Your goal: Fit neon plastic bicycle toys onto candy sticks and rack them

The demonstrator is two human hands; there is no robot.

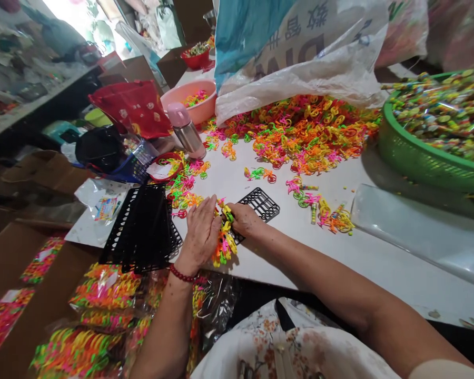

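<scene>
My left hand (203,230), a dark red bead bracelet at its wrist, lies with fingers stretched out along a row of bright plastic toy pieces (225,247). These yellow, orange and pink pieces sit at the near end of a black plastic grid (264,203). My right hand (245,218) is over the middle of that grid, its fingers curled closed at a small yellow-green toy piece (228,213). The fingertips partly hide the grip. Loose toy pieces (181,195) are scattered just beyond my left hand, by a stack of black grids (136,226).
A large pile of toy pieces (312,131) spills from a white sack (300,63). On the right stand a green basket (426,163) of small candy-like tubes and clear plastic sheets (422,231). A flask (187,134) and pink basin (203,108) stand behind. Bagged filled rows (75,347) lie below left.
</scene>
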